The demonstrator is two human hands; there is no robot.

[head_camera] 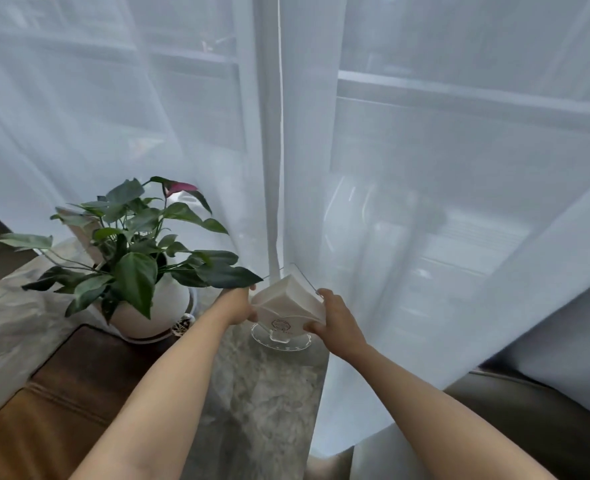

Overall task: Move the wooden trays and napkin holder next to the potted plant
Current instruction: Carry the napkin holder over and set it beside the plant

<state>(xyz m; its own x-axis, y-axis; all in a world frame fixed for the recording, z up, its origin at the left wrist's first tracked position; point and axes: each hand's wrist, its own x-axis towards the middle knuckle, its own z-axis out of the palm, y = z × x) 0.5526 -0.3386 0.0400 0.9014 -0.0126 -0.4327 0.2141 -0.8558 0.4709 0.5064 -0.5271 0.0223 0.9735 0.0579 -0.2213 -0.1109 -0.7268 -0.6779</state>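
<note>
A clear napkin holder [288, 308] filled with white napkins stands on its round transparent base on the marble tabletop [262, 393], just right of the potted plant [137, 268]. My left hand [239, 304] grips the holder's left side and my right hand [335, 318] grips its right side. The plant has dark green leaves and one pink bloom, in a white pot on a saucer. A brown wooden tray [61, 396] lies on the table in front of the plant, to the left of my left forearm.
A sheer white curtain [390, 168] hangs right behind the holder and drapes over the table's right edge. A dark sofa or chair [528, 417] sits at the lower right. A light board leans behind the plant.
</note>
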